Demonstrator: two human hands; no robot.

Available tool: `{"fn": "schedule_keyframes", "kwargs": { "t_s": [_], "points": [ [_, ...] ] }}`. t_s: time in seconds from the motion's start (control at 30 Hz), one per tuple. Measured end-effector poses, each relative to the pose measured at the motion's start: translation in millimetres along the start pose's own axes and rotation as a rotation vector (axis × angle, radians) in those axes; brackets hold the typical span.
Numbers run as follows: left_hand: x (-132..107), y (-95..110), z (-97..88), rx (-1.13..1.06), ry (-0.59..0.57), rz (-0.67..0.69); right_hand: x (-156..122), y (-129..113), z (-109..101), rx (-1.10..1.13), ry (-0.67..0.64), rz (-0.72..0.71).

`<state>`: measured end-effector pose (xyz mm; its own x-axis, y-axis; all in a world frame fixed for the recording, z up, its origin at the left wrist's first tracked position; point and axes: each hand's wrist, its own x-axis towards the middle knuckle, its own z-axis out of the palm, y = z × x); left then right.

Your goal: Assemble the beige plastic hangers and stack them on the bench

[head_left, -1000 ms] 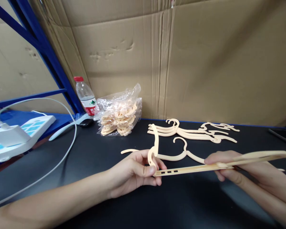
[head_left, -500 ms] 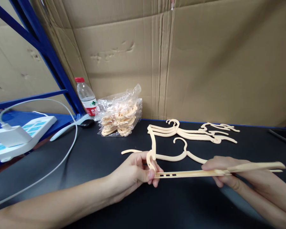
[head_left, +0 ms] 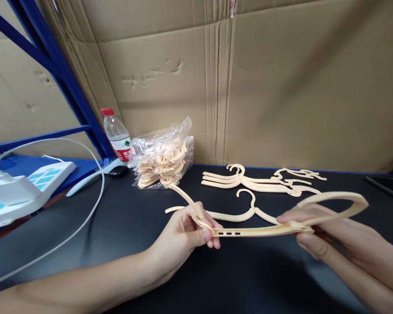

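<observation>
Between my two hands, above the black tabletop, is a cream plastic folding hanger (head_left: 258, 230). My left hand (head_left: 188, 231) is closed on its left end, thumb beside several small square slots; a narrow arm sticks up and left from there. My right hand (head_left: 330, 235) pinches the hanger near its joint, where a looped part extends up to the right. Part of the hanger is hidden by my fingers. Just behind my hands, another cream hanger (head_left: 236, 216) lies on the table with its hook upward.
Farther back lie a stack of cream hangers (head_left: 265, 186) and loose pieces (head_left: 298, 173). A clear bag of hanger parts (head_left: 162, 163) stands beside a water bottle (head_left: 118, 137). Left are a power strip (head_left: 49, 179), its white cable (head_left: 96, 205) and a light-blue brush (head_left: 88, 179). A dark flat device (head_left: 386, 187) sits right.
The held hanger has turned in my hands. Its left arm has swung from upright to leaning left, and the right part now shows as an open loop, raised higher.
</observation>
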<state>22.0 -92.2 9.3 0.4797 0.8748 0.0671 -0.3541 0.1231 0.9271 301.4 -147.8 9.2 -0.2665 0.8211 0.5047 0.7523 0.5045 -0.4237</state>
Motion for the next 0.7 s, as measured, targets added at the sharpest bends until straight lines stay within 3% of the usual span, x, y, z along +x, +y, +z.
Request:
{"fn": "schedule_keyframes", "kwargs": {
  "t_s": [0.13,0.27,0.43,0.57,0.7],
  "points": [
    [-1.1,-0.2,-0.4,-0.006,0.023,-0.021,3.8,-6.7,-0.7,0.047,-0.029,0.048],
    [-5.0,0.6,2.5,-0.034,0.053,-0.103,15.0,-13.2,-1.5,0.253,-0.071,0.147],
    [-9.0,5.7,8.6,-0.021,0.102,-0.111,32.2,-16.1,-0.6,0.47,0.071,0.331],
    [-10.3,2.5,10.2,0.024,0.121,-0.142,37.5,-9.1,1.2,0.514,0.179,0.362],
    [-19.0,-6.9,13.5,0.101,0.008,-0.254,38.2,-2.3,2.2,0.489,0.192,0.37]
  ]
}}
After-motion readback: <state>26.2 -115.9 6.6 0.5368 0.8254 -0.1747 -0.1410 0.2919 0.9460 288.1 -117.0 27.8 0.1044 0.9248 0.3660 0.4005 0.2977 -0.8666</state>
